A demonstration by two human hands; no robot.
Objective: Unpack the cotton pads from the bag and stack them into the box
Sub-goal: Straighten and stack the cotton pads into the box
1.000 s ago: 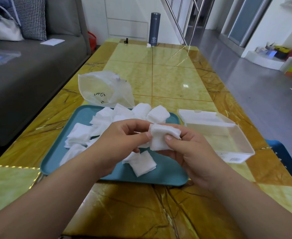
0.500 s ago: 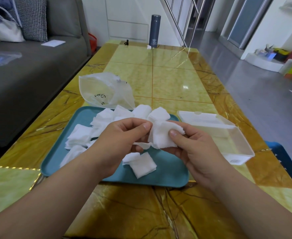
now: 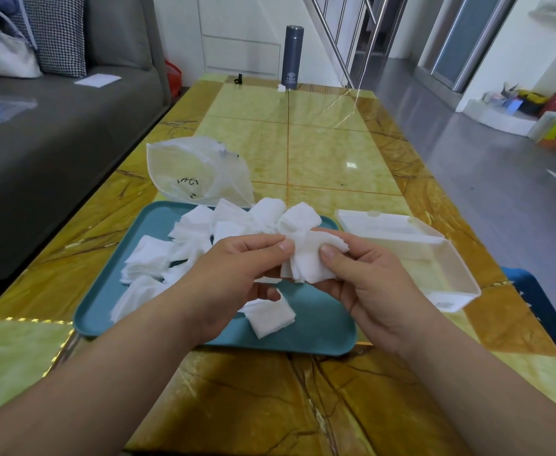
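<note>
Both the left hand (image 3: 237,274) and the right hand (image 3: 365,284) pinch a small stack of cotton pads (image 3: 309,258), likely light, soft and easily splayed, best squeezed flat across its faces, with the box (image 3: 434,258) at three o'clock.

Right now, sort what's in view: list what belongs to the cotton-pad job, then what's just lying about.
Job: held pads, left hand, right hand, loose pads, tray, bag, box.

Lying about: flask, handbag, cushion, paper.
</note>
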